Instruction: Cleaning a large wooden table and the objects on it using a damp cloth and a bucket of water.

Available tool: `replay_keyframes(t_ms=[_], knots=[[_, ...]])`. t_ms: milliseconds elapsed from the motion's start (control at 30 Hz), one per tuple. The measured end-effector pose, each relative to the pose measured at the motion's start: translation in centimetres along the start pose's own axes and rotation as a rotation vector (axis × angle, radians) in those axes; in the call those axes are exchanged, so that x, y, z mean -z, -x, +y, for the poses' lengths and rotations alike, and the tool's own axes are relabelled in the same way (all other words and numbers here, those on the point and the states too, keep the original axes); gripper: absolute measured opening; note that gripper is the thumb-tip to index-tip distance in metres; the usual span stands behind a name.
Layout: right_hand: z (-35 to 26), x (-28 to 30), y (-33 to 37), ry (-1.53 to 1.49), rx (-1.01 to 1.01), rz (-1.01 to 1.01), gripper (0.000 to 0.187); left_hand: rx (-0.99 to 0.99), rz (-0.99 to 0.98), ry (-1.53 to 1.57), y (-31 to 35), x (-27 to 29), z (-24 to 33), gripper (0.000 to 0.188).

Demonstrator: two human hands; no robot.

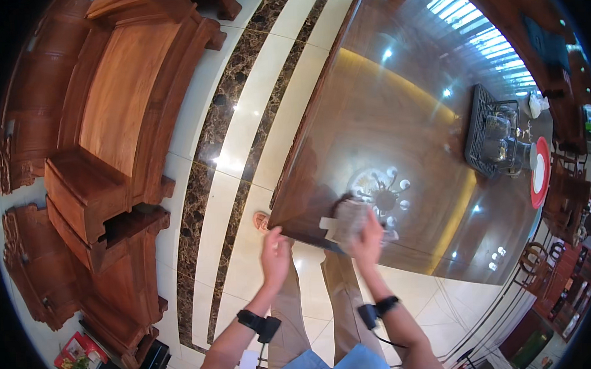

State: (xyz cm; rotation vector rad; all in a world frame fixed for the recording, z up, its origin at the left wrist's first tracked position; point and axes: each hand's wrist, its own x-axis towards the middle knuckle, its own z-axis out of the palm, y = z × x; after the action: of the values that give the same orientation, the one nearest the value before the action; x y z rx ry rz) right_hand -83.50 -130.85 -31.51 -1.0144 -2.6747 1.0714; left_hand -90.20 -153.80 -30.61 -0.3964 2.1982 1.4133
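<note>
Grey cloth-like item [348, 226], blurred, is gripped by the right hand [368, 241] at the near end of the brown table [372, 113]. Left hand [274, 258], fingers half-curled, is at the table's corner; grip cannot be determined.

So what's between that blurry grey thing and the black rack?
In the head view, shiny brown tabletop with lamp reflections lies between the grey thing and the rack.

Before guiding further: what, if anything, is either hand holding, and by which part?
The right hand appears to hold a greyish cloth by its right side; blur hides the exact finger placement. The left hand appears empty.
</note>
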Motion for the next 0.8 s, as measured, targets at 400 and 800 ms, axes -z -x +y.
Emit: replay_keyframes(t_ms=[400,800], knots=[[-11.0,-11.3,-13.5,0.173,1.286,-0.315,0.027,-0.080,0.454,-0.118,-8.5,1.8,-5.1,0.040],[-3.8,-6.0,-3.9,0.280,0.722,-0.212,0.054,-0.471,0.394,-0.460,-13.3,-4.3,4.3,0.046]])
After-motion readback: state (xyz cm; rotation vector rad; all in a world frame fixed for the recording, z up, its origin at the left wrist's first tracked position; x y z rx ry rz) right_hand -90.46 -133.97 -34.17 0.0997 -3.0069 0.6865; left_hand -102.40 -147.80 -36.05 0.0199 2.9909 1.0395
